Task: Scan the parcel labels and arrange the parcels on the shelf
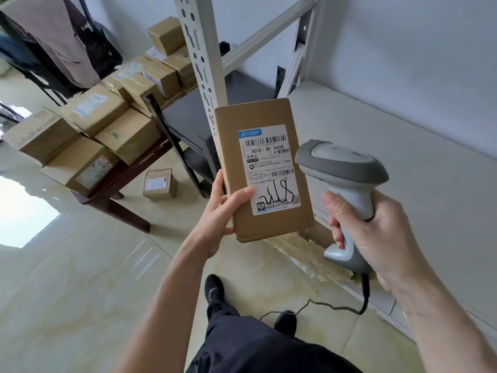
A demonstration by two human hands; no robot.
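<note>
- From the head camera, our left hand [219,211] holds a flat cardboard parcel [262,168] upright near the centre of view; the thumb lies across its front lower corner and the fingers [230,230] curl behind its left edge.
- The parcel's white label [269,169] faces us, with barcodes, printed text and a black handwritten scrawl.
- At 3 o'clock from the parcel, our right hand [376,232] grips the handle of a grey scanner [347,181], fingers wrapped tight around it; its head sits just beside the label, not touching.
- The scanner's black cable [336,306] trails down to the floor [80,278].
- Behind the parcel stands a pale metal shelf [390,146].
- At 10 o'clock, a dark wooden surface [129,168] carries many stacked boxes [107,125].
- One small box [160,185] lies on the floor beneath it.
</note>
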